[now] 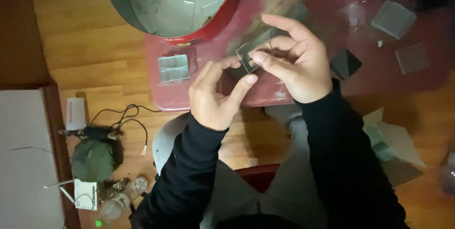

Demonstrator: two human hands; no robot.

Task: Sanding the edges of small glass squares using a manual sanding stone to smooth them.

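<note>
Head view | right hand point(298, 63) grip pinching glass square point(248, 56) | left hand point(215, 94) grip released, just below

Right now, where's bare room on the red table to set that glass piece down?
Bare patch between the stacked glass squares and the left hand, along the red table front edge. Another between the dark pyramid and square pane. Crowded around the basin.
</note>
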